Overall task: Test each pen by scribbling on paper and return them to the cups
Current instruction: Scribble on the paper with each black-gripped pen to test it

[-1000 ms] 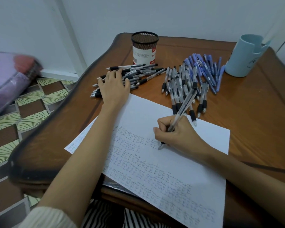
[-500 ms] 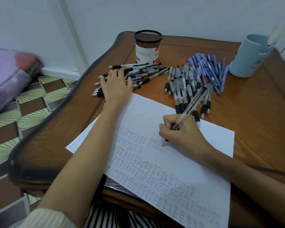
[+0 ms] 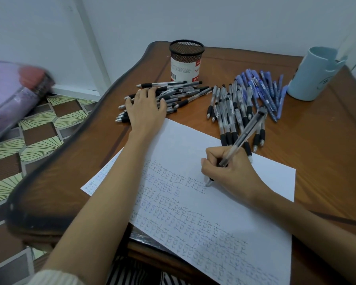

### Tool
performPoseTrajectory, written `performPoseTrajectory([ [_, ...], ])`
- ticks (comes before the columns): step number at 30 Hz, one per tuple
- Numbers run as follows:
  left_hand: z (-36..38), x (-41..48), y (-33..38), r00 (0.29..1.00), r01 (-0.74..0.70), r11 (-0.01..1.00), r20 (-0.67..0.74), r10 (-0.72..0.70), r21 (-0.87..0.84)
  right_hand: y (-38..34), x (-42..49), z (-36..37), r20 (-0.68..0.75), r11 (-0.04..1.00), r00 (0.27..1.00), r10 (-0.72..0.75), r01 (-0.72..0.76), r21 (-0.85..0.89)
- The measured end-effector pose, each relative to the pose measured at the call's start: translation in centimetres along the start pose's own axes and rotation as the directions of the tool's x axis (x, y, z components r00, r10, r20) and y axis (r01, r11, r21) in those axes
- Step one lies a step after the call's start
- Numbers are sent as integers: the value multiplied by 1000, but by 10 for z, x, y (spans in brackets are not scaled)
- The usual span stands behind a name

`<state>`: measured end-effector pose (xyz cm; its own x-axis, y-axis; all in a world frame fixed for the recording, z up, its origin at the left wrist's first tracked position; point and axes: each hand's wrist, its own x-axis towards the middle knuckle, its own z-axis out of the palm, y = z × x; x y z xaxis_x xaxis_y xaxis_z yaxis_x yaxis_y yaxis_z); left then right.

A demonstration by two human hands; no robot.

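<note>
A white sheet of paper [image 3: 265,202] covered in rows of scribbles lies on the wooden table [image 3: 327,151]. My right hand [image 3: 230,171] grips a clear black-grip pen [image 3: 247,132] with its tip on the paper. My left hand [image 3: 145,110] rests flat, fingers spread, on a pile of black pens [image 3: 179,95] at the far left. A second pile of black-grip pens [image 3: 232,112] and a bunch of blue pens [image 3: 263,91] lie beyond the paper. A black mesh cup [image 3: 185,60] stands at the back, a light blue cup [image 3: 314,75] at the back right.
The table's curved left edge [image 3: 86,128] drops to a patterned tile floor [image 3: 29,145]. A purple bundle [image 3: 10,95] lies on the floor at the left. White walls close off the back. The paper's near corner overhangs the table's front edge.
My right hand has carried the pen tip slightly along the scribble row. The left hand stays on the black pens. The camera has shifted a little.
</note>
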<state>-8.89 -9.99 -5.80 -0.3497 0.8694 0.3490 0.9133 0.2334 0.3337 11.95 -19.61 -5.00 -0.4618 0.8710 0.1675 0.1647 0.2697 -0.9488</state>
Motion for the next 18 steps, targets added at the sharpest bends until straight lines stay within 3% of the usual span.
performPoseTrajectory([
  [3, -1, 0, -1, 1000, -1, 1000, -6, 1, -10, 1, 0, 0, -33, 999, 999, -28, 27, -42],
  [6, 0, 1, -1, 1000, 5, 1000, -6, -5, -15, -2, 2, -4, -23, 991, 999, 32, -29, 127],
  [9, 0, 1, -1, 1000, 7, 1000, -9, -7, -15, -5, 6, -11, -20, 975, 991, 133, -127, 183],
  [13, -1, 0, -1, 1000, 4, 1000, -6, -4, -18, -4, 9, -13, 1, 966, 975, 221, -219, 136],
  [18, -3, 0, 0, 1000, 8, 1000, -3, -8, -16, -8, 9, -14, 98, 964, 968, 232, -242, 107],
])
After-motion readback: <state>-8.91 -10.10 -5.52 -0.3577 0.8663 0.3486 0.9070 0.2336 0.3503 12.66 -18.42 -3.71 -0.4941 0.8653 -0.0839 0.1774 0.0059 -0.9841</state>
